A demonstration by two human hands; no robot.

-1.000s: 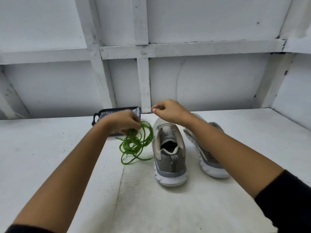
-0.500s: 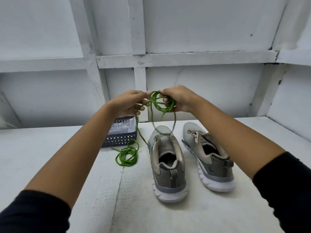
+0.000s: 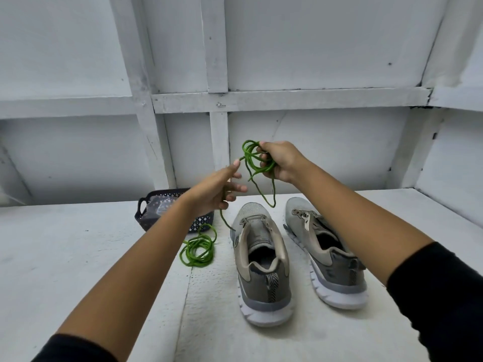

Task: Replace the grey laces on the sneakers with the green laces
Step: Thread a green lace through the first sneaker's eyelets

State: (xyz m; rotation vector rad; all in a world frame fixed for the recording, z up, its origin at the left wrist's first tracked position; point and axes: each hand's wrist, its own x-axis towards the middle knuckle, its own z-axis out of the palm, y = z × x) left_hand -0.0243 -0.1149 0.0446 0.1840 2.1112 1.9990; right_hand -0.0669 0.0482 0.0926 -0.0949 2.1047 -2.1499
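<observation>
- Step in hand, by my judgement: untangling a green lace (image 3: 257,163) before threading.
- The right hand (image 3: 281,163) grips its bunched loops above the sneakers (image 3: 261,259); the left hand (image 3: 217,192) pinches one strand, other fingers loose.
- A second coil (image 3: 198,248) lies on the bench (image 3: 78,257), left of the sneakers.
- Next: free an end for the far eyelets.

my white bench (image 3: 78,270) holds a lattice basket (image 3: 202,222), a green lace coil (image 3: 194,253) (beside it), left sneaker (image 3: 264,273), right sneaker (image 3: 332,259).
</observation>
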